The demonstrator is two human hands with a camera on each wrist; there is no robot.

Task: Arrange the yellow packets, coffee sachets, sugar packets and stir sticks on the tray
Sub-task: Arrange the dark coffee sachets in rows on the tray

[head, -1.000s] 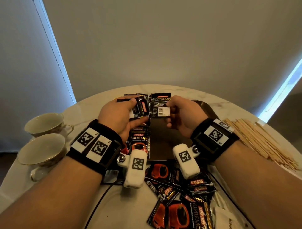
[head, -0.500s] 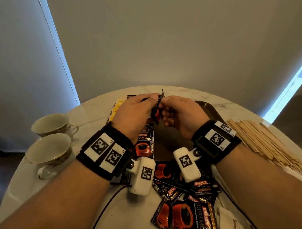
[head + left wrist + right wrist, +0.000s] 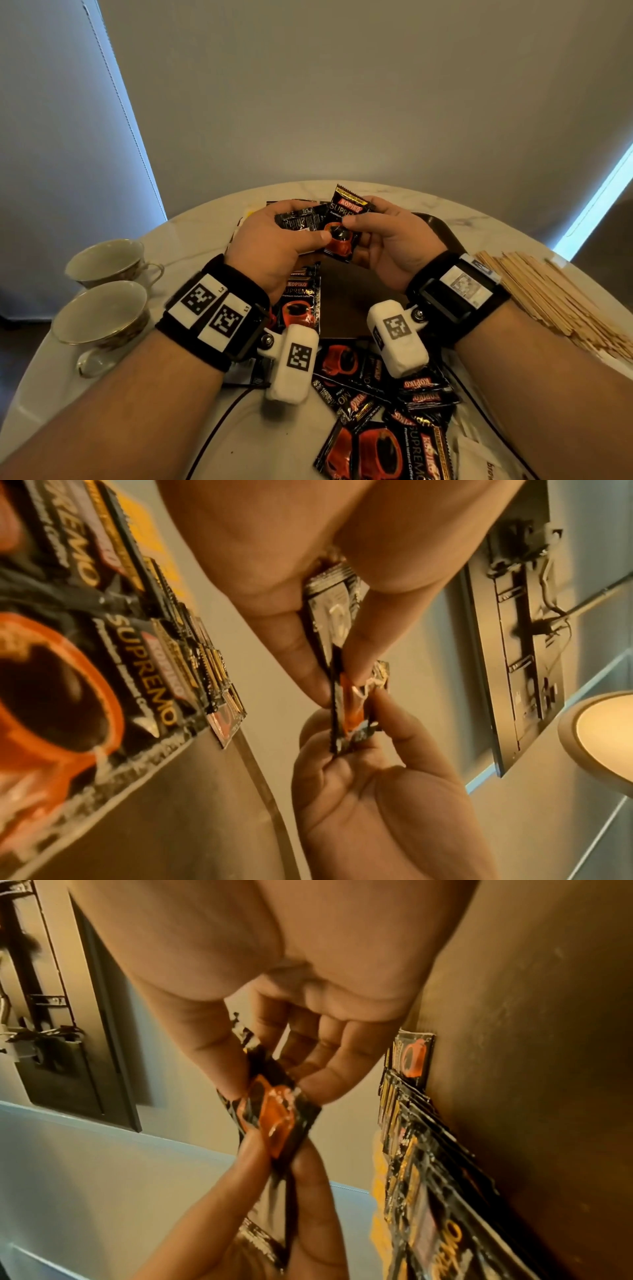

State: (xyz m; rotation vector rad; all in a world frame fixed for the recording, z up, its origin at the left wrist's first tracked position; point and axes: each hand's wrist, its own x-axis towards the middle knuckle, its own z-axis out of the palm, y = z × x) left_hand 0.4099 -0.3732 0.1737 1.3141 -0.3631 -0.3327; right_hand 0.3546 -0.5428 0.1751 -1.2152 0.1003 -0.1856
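Your round marble worktop [image 3: 191, 222] carries everything, and the dark brown tray [image 3: 346, 298] sits at its middle so both hands reach it easily. Off to your right lies the pile of wooden stir sticks [image 3: 555, 294], well apart from the tray and, by the look of it, not yet dealt with. To your left stand two teacups [image 3: 102, 308], clear of the work. Nearest you is the loose heap of Kopiko coffee sachets [image 3: 387, 404], your supply. Along the tray's left side a row of sachets [image 3: 192, 653] lies overlapped, with the yellow packets [image 3: 154, 528] peeking out just beyond it; that looks like the sorted part.

Now up to your hands, held above the tray's far end. Your left hand [image 3: 274, 236] has its grip pinching a small bundle of sachets, thumb on top. Your right hand [image 3: 387, 240] pinches the front-facing Kopiko sachet [image 3: 342, 226] between thumb and fingers, standing it upright against the bundle. I'd judge you're squaring it face-forward before laying it into the row. The white sugar packet [image 3: 479, 459] waits at the near right edge.
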